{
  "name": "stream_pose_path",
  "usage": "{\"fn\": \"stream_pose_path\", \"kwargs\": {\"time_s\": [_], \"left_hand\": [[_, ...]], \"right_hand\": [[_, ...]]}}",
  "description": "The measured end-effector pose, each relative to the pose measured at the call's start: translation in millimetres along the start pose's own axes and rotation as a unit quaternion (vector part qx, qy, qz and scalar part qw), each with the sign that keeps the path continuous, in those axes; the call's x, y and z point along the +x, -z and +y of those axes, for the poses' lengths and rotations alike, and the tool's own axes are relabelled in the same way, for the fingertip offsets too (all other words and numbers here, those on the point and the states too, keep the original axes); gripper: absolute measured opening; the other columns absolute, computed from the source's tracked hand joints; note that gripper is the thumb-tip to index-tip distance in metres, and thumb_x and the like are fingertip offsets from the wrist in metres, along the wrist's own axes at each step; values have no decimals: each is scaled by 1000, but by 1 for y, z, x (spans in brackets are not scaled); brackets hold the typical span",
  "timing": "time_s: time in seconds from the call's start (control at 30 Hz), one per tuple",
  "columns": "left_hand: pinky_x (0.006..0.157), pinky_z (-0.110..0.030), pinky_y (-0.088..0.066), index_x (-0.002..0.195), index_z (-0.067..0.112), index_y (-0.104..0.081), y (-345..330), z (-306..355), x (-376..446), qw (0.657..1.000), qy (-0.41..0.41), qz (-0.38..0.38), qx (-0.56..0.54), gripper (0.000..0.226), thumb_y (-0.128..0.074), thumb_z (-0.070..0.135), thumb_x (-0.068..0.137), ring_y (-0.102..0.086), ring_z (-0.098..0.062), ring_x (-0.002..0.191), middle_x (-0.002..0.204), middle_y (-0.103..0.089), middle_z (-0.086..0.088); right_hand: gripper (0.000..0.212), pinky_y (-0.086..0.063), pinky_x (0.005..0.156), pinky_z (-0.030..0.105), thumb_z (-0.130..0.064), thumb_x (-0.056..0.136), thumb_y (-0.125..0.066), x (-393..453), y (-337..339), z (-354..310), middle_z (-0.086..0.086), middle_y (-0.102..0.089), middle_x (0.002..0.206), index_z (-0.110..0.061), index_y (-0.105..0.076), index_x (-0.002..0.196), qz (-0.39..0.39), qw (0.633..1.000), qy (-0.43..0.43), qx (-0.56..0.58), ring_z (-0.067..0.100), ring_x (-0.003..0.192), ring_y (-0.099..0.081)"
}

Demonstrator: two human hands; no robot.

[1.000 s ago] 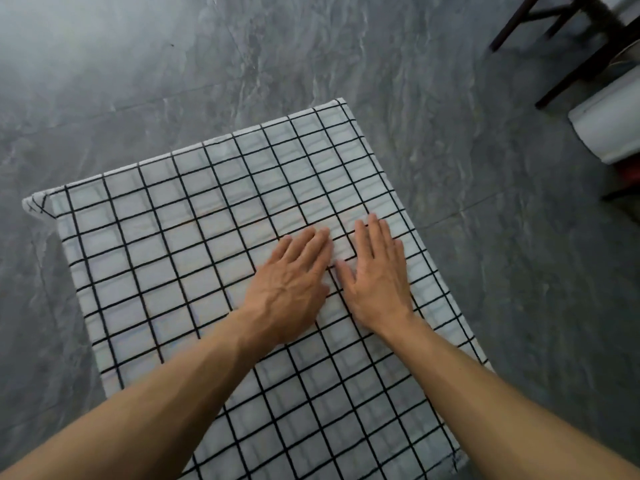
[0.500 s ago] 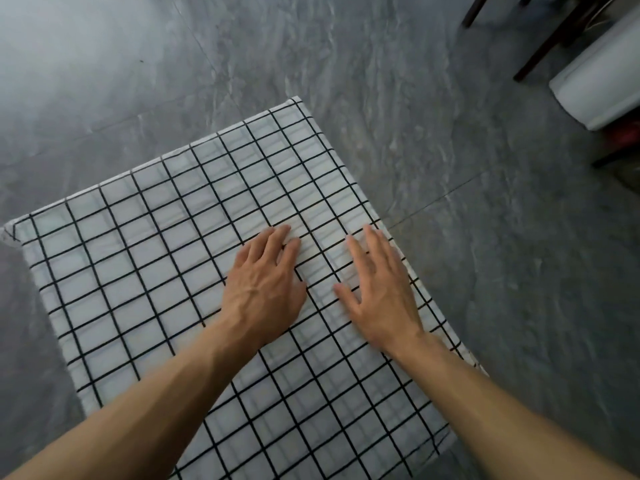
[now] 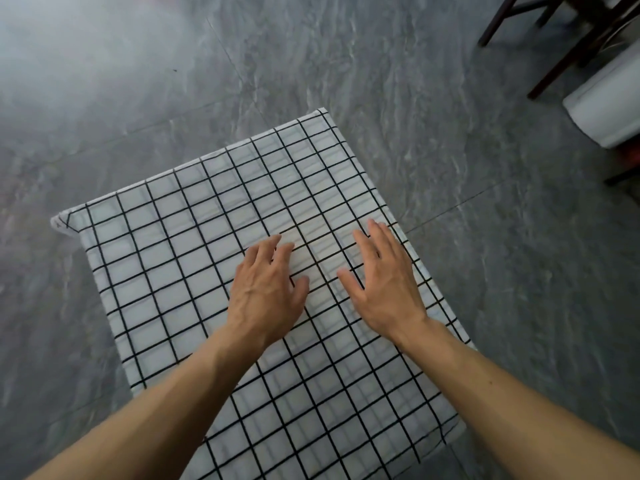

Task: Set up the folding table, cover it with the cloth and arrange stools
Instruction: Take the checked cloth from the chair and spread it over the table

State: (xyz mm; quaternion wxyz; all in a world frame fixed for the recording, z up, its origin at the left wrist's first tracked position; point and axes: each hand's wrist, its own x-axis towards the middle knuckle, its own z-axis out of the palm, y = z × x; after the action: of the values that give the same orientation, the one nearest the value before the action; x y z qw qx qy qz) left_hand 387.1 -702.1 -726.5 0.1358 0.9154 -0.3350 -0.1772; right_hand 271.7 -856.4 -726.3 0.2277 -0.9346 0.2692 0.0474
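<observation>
Both our hands lie flat on the cloth [image 3: 194, 271], fingers straight and palms down, clamped on nothing. Our left hand [image 3: 268, 292] presses near the middle of the covered top; our right hand [image 3: 384, 285] presses a little way off to its right, with a strip of bare check between the two thumbs. The right hand's fingertips [image 3: 375, 227] reach close to the cloth's right edge, so this is the hand nearer the drop on that side. The left hand has the wider stretch of cloth open before it, running out leftward to the far left corner [image 3: 60, 221], where the fabric bunches slightly and folds over.

The cloth covers the bench entirely from where we look; none of the bench's own surface shows, only the fall of fabric at the edges. Its long axis runs from near us away toward the far right corner [image 3: 320, 112], slanted against our arms.

We judge the spreading nearly done, and that any further smoothing would go outward: right hand to the near edge beside it, left hand across the longer reach.

Out on the grey floor [image 3: 485, 237], well apart at the upper right, stand dark wooden legs [image 3: 554, 64], which may belong to a stool, beside a white roll [image 3: 606, 109].
</observation>
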Motion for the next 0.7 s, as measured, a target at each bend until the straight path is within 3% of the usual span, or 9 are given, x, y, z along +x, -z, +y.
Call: {"fn": "stream_pose_path", "kwargs": {"time_s": [0.33,0.5,0.7], "left_hand": [[114,-38,-29,149,25,-27,121,-6,-50,1000,28,1,7,67,-51,50,92,-22,-22,143,159,-21,-2],[116,-41,-30,151,24,-23,215,5,-90,998,24,2,53,70,-49,53,93,-21,-25,145,161,-17,-5],[112,-41,-33,147,23,-33,334,32,-141,998,31,34,31,66,-49,54,92,-30,-26,140,157,-28,-5]], "right_hand": [[66,-15,122,38,-52,98,-40,-33,79,-73,7,-22,160,-19,-26,153,-34,999,-18,5,21,149,-13],[67,-17,122,42,-54,98,-39,-62,156,-130,8,-20,161,-19,-24,153,-18,1000,7,10,22,150,-9],[65,-27,117,44,-53,96,-46,-102,264,-201,7,-34,153,-17,-35,149,41,998,19,34,24,144,-23]]}}
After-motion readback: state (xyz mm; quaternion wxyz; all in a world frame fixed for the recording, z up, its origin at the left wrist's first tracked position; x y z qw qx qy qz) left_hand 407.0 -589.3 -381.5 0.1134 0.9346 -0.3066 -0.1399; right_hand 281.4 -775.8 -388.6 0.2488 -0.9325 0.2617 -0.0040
